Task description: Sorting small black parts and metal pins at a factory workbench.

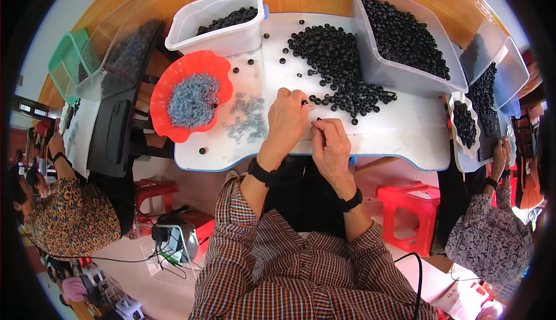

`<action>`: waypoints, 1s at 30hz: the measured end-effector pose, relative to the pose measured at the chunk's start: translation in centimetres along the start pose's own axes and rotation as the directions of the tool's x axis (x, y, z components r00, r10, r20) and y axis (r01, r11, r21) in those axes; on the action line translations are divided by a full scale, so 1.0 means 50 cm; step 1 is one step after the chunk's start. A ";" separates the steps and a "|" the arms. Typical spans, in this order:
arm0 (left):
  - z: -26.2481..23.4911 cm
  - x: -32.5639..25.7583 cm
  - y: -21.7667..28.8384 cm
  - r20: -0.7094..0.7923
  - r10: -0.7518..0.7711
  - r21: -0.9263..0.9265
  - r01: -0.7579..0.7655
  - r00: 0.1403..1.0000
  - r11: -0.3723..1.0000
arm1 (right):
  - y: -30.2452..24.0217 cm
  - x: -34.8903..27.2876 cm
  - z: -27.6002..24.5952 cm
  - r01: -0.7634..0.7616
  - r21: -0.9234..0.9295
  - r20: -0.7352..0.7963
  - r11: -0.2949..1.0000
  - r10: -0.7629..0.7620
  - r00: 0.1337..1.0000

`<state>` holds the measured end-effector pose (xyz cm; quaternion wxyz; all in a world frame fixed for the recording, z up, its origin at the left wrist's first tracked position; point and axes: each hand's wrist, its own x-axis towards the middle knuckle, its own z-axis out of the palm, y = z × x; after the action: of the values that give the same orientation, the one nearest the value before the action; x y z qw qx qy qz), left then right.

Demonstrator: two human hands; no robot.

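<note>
Both hands work over the white table, near its front edge. My left hand (285, 122) is closed, with a small black round part (304, 102) between thumb and fingers. Just to its right, my right hand (331, 143) pinches its thumb and fingertips together; a dark bit shows at the tips, too small to name. Beyond the hands spreads a loose heap of black ring-shaped parts (333, 54). To the left, a red scalloped bowl (161, 94) holds many small translucent bluish pieces (194, 100). More such pieces (248, 117) lie scattered on the table beside my left hand.
A white tub (217, 35) with black parts stands back left, and a larger translucent bin (399, 68) full of them back right. Red stools (410, 216) stand below. A person (78, 210) sits at the left, another person (492, 233) at the right.
</note>
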<state>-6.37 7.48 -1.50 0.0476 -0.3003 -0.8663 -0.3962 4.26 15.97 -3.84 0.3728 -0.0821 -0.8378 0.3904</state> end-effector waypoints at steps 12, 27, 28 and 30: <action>-0.049 -0.116 -0.005 0.201 -0.284 -0.936 0.270 0.937 0.228 | 0.003 -0.005 0.003 -0.017 -0.025 -0.010 1.000 0.016 1.000; -0.061 -0.239 -0.033 0.374 -0.297 -0.916 0.301 0.878 -0.263 | -0.016 -0.011 -0.002 -0.078 -0.015 -0.024 0.997 0.077 0.997; -0.065 -0.239 -0.034 0.372 -0.301 -0.915 0.293 0.878 -0.278 | -0.016 -0.008 -0.003 -0.075 -0.023 -0.023 0.997 0.075 0.997; -0.067 -0.239 -0.034 0.372 -0.303 -0.911 0.283 0.877 -0.299 | -0.019 -0.003 -0.006 -0.064 -0.055 -0.026 0.996 0.062 0.998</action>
<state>1.89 -1.55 -4.19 -0.2943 0.0028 -0.2830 -0.9128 4.72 15.42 -3.15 0.3678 -0.1235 -0.8408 0.3775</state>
